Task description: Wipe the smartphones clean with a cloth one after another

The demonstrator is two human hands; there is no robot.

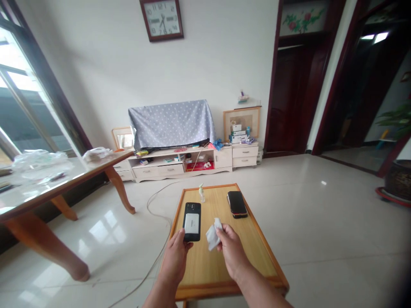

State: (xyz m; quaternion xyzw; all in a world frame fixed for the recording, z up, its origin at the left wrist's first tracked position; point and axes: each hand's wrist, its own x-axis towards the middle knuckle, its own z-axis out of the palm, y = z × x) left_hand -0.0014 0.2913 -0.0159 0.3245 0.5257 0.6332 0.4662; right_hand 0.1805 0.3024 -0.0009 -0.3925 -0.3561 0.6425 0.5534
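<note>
My left hand [177,252] grips the lower end of a black phone [192,209], whose back with a pale battery faces me. Pinched in my right hand [231,248] is a crumpled white tissue [212,235], held apart from the phone and to its right. Both hands are above a small wooden table [213,267]. Toward its far edge stands a small clear bottle with a pale green pump top [201,192]. Farther right on the tabletop lies a dark stack that looks like phones or phone cases [236,203].
A long white cabinet [223,158] with a cloth-covered television [173,124] stands by the wall. At left is a larger table [77,177] with plastic bags [41,162]. A cable [157,252] runs along the floor left of the small table. A potted plant [400,175] stands far right.
</note>
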